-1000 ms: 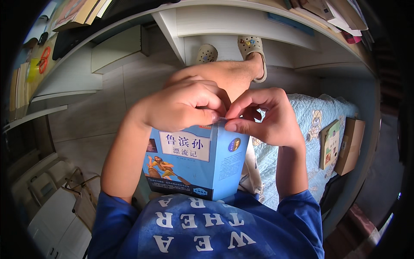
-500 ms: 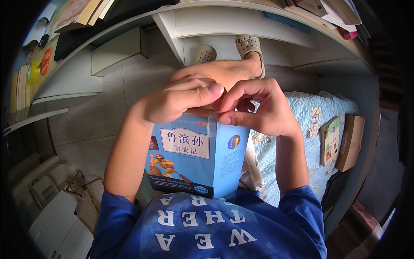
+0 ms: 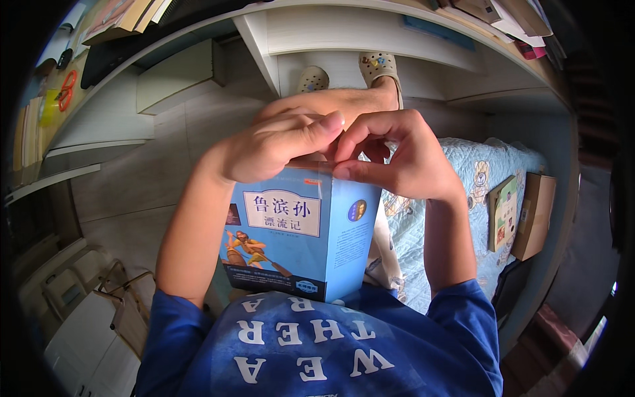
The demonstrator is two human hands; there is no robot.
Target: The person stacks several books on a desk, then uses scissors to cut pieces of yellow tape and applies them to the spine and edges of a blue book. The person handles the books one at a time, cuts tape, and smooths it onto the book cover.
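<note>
The book (image 3: 304, 231) stood before the shirt (image 3: 301, 351). The right hand (image 3: 410, 162) pinched the top of its spine (image 3: 350, 231), where light, even pressure seemed best; the left hand (image 3: 274, 147) curled at the top edge, its hold unclear.

Book (image 3: 301, 241) – blue; quilt (image 3: 510, 157) – pale blue, bear-patterned

Bed (image 3: 456, 162) at my right: blue quilt (image 3: 420, 261) bearing a book (image 3: 503, 215) and brown box (image 3: 536, 215) side by side
Tabletop (image 3: 79, 59) before me: books (image 3: 122, 25) at left and right, red scissors (image 3: 67, 91) at the left
</note>
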